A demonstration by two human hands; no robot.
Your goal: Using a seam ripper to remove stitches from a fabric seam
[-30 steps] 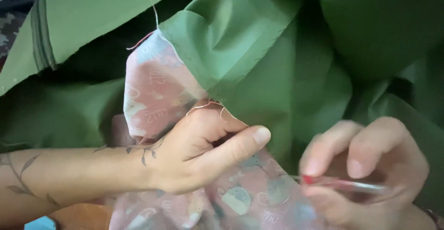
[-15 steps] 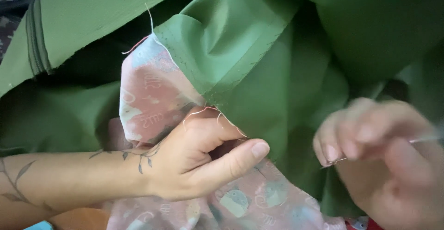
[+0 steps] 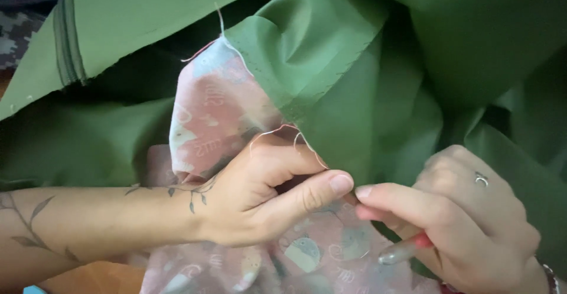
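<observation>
Left hand (image 3: 260, 199) on pink patterned fabric (image 3: 215, 114)

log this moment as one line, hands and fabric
left hand: pinches pink printed fabric at seam | right hand: fingertips at seam, holds red-handled tool | green fabric: bunched around

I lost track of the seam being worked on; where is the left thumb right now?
In the head view, just right of centre, the left hand presses its thumb on the pink patterned fabric at the green fabric edge, beside the right hand fingertips.
</observation>
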